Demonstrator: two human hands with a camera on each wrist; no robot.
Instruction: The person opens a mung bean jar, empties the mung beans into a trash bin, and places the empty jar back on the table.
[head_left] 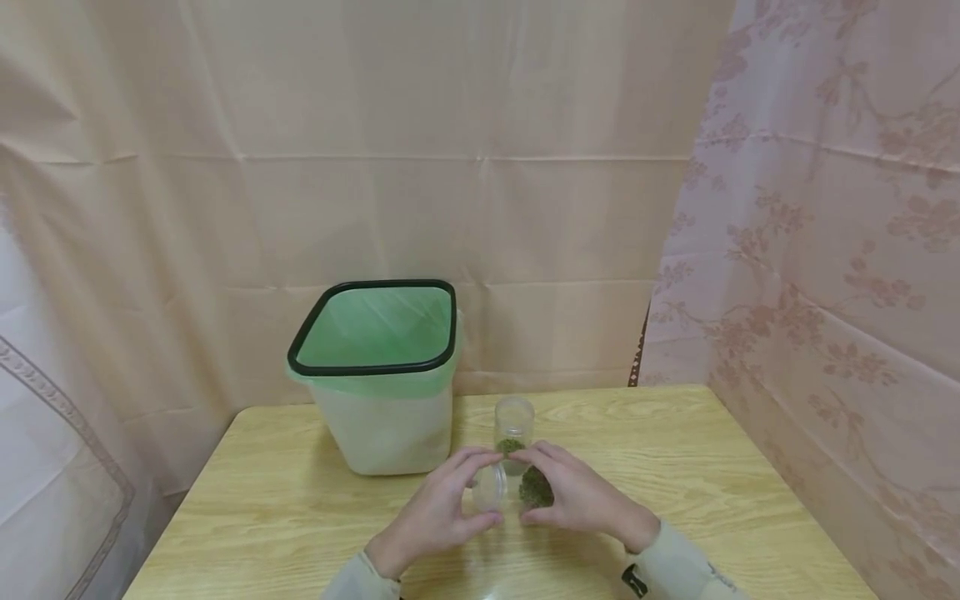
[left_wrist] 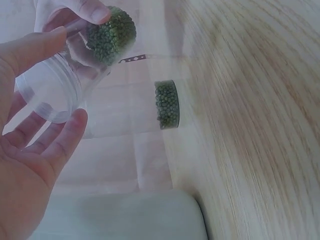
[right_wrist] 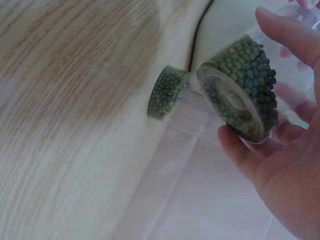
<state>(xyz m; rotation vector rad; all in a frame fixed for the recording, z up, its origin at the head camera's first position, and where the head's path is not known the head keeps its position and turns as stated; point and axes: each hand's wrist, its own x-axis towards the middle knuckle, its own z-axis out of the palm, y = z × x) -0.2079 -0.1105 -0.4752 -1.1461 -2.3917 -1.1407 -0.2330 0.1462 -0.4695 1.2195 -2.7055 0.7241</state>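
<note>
A clear plastic jar (head_left: 535,488) with green mung beans (right_wrist: 247,75) at its base is held tilted just above the table, between both hands. My left hand (head_left: 442,506) has thumb and fingers round the clear ringed mouth end (left_wrist: 67,85); I cannot tell whether a lid sits on it. Around the bean-filled end curl the thumb and fingers of my right hand (head_left: 583,497). Just beyond the hands a second clear jar (head_left: 514,412) stands upright, with a shallow layer of mung beans (left_wrist: 167,104) at its bottom.
At the back left of the wood-grain table (head_left: 247,492) stands a pale waste bin (head_left: 393,433) with a green liner (head_left: 360,329) and a black rim (head_left: 367,369). A beige curtain (head_left: 450,167) hangs behind, and a floral curtain (head_left: 840,250) closes the right side.
</note>
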